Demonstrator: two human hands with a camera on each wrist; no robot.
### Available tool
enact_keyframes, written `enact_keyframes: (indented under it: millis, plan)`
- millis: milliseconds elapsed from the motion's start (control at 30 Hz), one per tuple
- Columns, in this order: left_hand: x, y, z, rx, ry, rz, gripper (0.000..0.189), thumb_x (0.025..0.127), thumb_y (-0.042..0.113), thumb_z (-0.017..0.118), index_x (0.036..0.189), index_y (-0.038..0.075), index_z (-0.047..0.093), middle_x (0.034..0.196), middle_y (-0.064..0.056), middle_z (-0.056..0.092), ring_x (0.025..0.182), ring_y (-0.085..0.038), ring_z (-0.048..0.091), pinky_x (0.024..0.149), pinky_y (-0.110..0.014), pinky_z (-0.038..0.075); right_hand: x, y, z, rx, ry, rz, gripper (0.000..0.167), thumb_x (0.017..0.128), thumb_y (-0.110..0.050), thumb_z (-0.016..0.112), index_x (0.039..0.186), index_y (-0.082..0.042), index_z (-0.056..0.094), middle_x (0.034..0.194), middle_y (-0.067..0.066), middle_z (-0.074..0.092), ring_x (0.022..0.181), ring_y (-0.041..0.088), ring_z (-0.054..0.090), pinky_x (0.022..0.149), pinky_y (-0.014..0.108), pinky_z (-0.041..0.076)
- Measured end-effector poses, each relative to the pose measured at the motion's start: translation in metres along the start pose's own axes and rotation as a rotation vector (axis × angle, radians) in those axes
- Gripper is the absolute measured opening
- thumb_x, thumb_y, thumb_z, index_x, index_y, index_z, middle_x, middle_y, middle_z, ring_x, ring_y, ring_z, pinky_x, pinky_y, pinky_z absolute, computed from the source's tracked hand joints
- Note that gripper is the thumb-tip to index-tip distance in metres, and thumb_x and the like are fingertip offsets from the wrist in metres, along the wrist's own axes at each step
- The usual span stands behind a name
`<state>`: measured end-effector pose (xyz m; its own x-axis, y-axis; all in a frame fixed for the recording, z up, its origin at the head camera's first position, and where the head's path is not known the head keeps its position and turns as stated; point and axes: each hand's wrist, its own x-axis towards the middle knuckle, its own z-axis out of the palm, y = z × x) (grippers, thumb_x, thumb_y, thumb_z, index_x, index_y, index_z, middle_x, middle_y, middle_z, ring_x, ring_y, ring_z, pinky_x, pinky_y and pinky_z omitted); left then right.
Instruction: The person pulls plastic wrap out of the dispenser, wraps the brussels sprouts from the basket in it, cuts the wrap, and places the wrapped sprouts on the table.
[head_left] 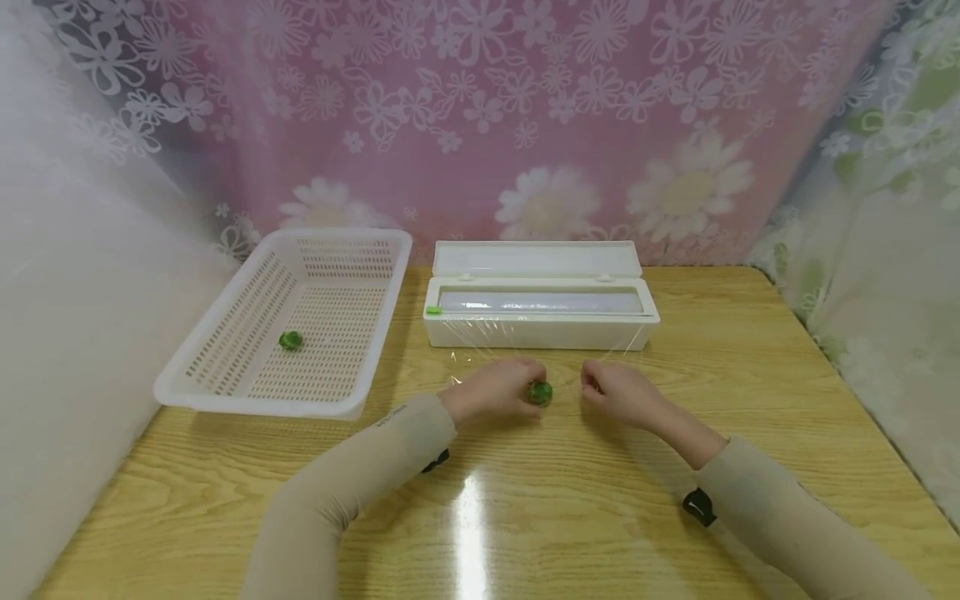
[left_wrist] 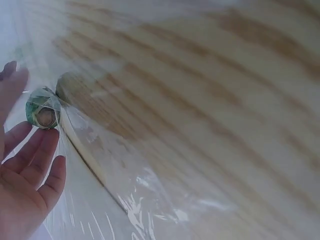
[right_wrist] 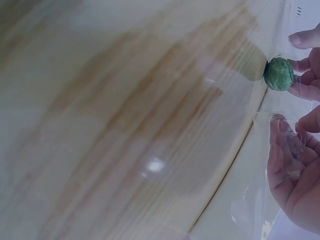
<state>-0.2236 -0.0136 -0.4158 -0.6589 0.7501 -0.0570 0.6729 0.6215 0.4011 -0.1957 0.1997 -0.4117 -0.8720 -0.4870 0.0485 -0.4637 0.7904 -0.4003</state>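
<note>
On the worktop (head_left: 585, 517), the white wrap box (head_left: 444, 335) stands beyond both hands, and clear film (left_wrist: 142, 200) stretches from it toward them. The right hand (head_left: 624, 395) has its fingers curled, pinching film, just right of and apart from the green sprout (head_left: 541, 393). The left hand (head_left: 501, 388) is nearer: its curled fingers hold the sprout at their tips. Being roundish, the sprout shows no clear long axis.

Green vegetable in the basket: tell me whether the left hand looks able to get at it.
Probably not while the left hand holds another green vegetable; otherwise, the open basket leaves the way free from above.
</note>
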Motion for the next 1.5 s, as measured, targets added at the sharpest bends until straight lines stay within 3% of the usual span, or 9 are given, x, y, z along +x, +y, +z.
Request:
enact_keyframes:
  millis: [200,400,567,667,800,933,1067,1367,1500]
  plan:
    - [0.007,-0.005,0.004,0.036,0.036,0.041,0.016,0.08,0.013,0.065,0.094,0.013,0.057,0.088,0.007,0.054,0.079,-0.006,0.05,0.073,-0.016,0.042,-0.001,0.003,-0.001,-0.016,0.0,-0.001,0.01,0.083,-0.009,0.05,0.074,-0.012,0.048,0.058,-0.005,0.043,0.049,0.008,0.037,0.043,0.023,0.03]
    - [0.014,-0.011,0.005,-0.018,0.034,0.079,0.006,0.085,0.015,0.061,0.089,0.01,0.06,0.085,0.005,0.057,0.077,-0.006,0.051,0.071,-0.018,0.042,-0.003,0.006,-0.001,-0.054,0.001,-0.009,0.009,0.081,-0.009,0.052,0.074,-0.013,0.048,0.059,-0.005,0.045,0.05,0.008,0.039,0.044,0.024,0.032]
    - [0.017,-0.01,0.0,-0.102,0.008,0.052,0.007,0.084,0.012,0.061,0.09,0.008,0.063,0.085,0.004,0.06,0.079,-0.007,0.053,0.072,-0.018,0.043,-0.003,-0.001,-0.002,-0.098,0.125,-0.031,0.009,0.08,-0.014,0.056,0.084,-0.006,0.058,0.078,0.004,0.058,0.062,0.014,0.05,0.051,0.03,0.043]
    - [0.02,-0.011,-0.004,-0.157,-0.019,0.013,0.008,0.084,0.011,0.06,0.09,0.007,0.065,0.085,0.003,0.061,0.08,-0.008,0.054,0.072,-0.018,0.043,0.0,-0.006,0.001,-0.157,0.235,-0.107,0.01,0.078,-0.013,0.06,0.083,-0.005,0.06,0.08,0.005,0.056,0.066,0.017,0.051,0.053,0.032,0.044]
    - [0.023,-0.014,-0.005,-0.166,-0.034,-0.021,0.009,0.085,0.012,0.06,0.09,0.008,0.066,0.084,0.004,0.061,0.081,-0.008,0.054,0.071,-0.019,0.043,0.005,-0.011,0.008,-0.272,0.335,-0.291,0.004,0.072,-0.007,0.065,0.075,-0.006,0.062,0.074,0.004,0.056,0.066,0.019,0.053,0.055,0.03,0.046]
    - [0.026,-0.018,-0.005,-0.174,-0.035,-0.029,0.011,0.084,0.012,0.061,0.092,0.009,0.067,0.087,0.004,0.063,0.083,-0.008,0.055,0.074,-0.018,0.043,0.01,-0.015,0.017,-0.329,0.357,-0.442,0.008,0.068,0.0,0.067,0.074,-0.004,0.063,0.075,0.005,0.058,0.069,0.019,0.056,0.058,0.028,0.048]
    - [0.027,-0.021,-0.004,-0.168,-0.026,-0.021,0.014,0.084,0.012,0.061,0.096,0.009,0.067,0.091,0.003,0.064,0.086,-0.009,0.056,0.075,-0.018,0.043,0.017,-0.02,0.024,-0.349,0.344,-0.508,0.011,0.068,0.002,0.068,0.079,-0.002,0.065,0.076,0.005,0.059,0.071,0.02,0.057,0.064,0.029,0.048]
    - [0.024,-0.025,-0.009,-0.19,-0.028,-0.024,0.017,0.084,0.009,0.061,0.099,0.007,0.066,0.095,0.0,0.064,0.089,-0.011,0.056,0.078,-0.019,0.043,0.026,-0.03,0.032,-0.342,0.308,-0.459,0.012,0.072,0.001,0.066,0.084,0.0,0.067,0.076,0.005,0.062,0.07,0.02,0.059,0.061,0.032,0.049]
    - [0.019,-0.032,-0.01,-0.207,-0.016,-0.015,0.016,0.083,0.013,0.063,0.096,0.003,0.064,0.093,-0.004,0.062,0.087,-0.013,0.056,0.076,-0.02,0.044,0.028,-0.03,0.032,-0.318,0.248,-0.405,0.014,0.075,-0.001,0.065,0.088,0.003,0.066,0.082,0.009,0.064,0.076,0.023,0.061,0.066,0.032,0.05]
